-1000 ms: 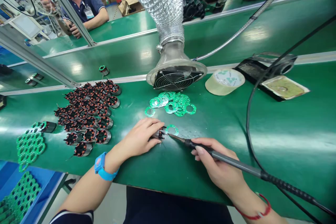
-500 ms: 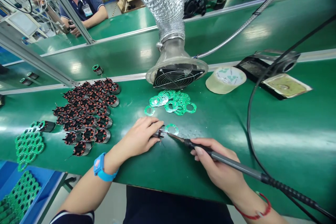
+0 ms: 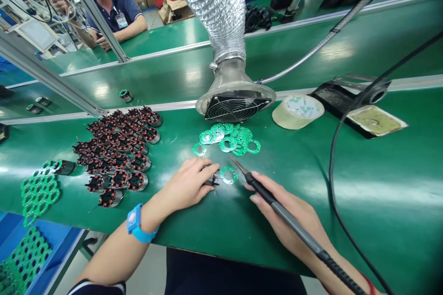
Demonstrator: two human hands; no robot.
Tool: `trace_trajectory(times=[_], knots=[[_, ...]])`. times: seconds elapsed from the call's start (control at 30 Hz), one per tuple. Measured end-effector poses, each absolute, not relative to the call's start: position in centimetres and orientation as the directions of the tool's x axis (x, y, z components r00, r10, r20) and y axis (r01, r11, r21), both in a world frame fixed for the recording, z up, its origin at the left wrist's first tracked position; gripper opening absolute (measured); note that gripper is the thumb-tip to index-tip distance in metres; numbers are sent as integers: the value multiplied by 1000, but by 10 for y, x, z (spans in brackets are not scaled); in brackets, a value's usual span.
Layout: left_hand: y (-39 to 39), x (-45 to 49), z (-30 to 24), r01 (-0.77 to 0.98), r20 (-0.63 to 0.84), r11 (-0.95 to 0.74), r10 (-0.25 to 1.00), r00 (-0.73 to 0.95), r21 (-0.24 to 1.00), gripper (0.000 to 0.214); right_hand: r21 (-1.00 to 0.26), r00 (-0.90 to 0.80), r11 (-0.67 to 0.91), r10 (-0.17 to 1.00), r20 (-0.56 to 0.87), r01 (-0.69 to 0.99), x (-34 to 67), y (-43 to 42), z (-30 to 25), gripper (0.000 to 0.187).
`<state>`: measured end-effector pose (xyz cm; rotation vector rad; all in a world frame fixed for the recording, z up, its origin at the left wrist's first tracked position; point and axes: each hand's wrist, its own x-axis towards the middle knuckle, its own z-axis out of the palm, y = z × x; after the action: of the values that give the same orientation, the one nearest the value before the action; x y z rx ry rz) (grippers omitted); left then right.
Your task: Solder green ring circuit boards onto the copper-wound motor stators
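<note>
My left hand (image 3: 190, 179), with a blue band at the wrist, is closed around a motor stator (image 3: 212, 177) lying on its side on the green bench. Most of the stator is hidden by the fingers; thin wires stick out to the right. Just beside those wires lies a green ring-shaped circuit board (image 3: 229, 175), flat on the bench. My right hand (image 3: 277, 207) grips a soldering iron (image 3: 266, 193) like a pen. Its tip points up and left, above and right of the ring board, apart from the stator. A pile of similar ring boards (image 3: 238, 137) lies farther back.
Many wound stators (image 3: 119, 147) stand on the left, near a panel of green boards (image 3: 39, 193). A fume extractor hood (image 3: 237, 97) hangs over the back. Tape roll (image 3: 297, 113), iron stand (image 3: 367, 110) and a black cable (image 3: 330, 179) are on the right. A co-worker (image 3: 121, 14) sits opposite.
The soldering iron's tip has moved away from the stator's wires, up and to the right, and the iron is angled more steeply. My left hand keeps its hold on the stator.
</note>
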<state>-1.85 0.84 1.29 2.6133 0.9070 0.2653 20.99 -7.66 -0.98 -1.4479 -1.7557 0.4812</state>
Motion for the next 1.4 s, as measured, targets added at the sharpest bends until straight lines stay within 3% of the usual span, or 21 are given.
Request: trace_trajectory(times=[0.2,0.33,0.47,0.6,0.73,0.83,1.0,1.3,1.4], knots=[[5,-17,14,613,80,-578,759,646,538,48,-771,-16,86,995,97,631,200,-71,-9,28],[0,-15,20,566,32,-410,828,560,715,51,-811,41,15,998,48,585,191,-65,-15,35],[-1,-15,18,449,-48,-258,825,564,855,66,-920,220,-10,972,83,391,180,-61,-15,38],[3,-13,10,472,-39,-327,788,615,818,58,-979,288,53,951,110,198,172,-53,-12,33],[5,-10,7,534,-8,-474,743,669,700,45,-987,161,107,979,125,116,168,-44,-12,37],[6,-10,7,532,7,-501,732,681,683,44,-957,63,196,975,213,213,166,-44,-15,38],[8,-17,11,479,-4,-508,683,730,716,41,-789,7,306,931,366,533,168,-61,-20,46],[4,-16,21,549,-67,-543,670,740,636,44,-711,-61,96,995,75,697,186,-75,-13,53],[4,-18,21,533,-70,-566,642,764,629,44,-664,-96,132,991,91,736,195,-71,-6,55]])
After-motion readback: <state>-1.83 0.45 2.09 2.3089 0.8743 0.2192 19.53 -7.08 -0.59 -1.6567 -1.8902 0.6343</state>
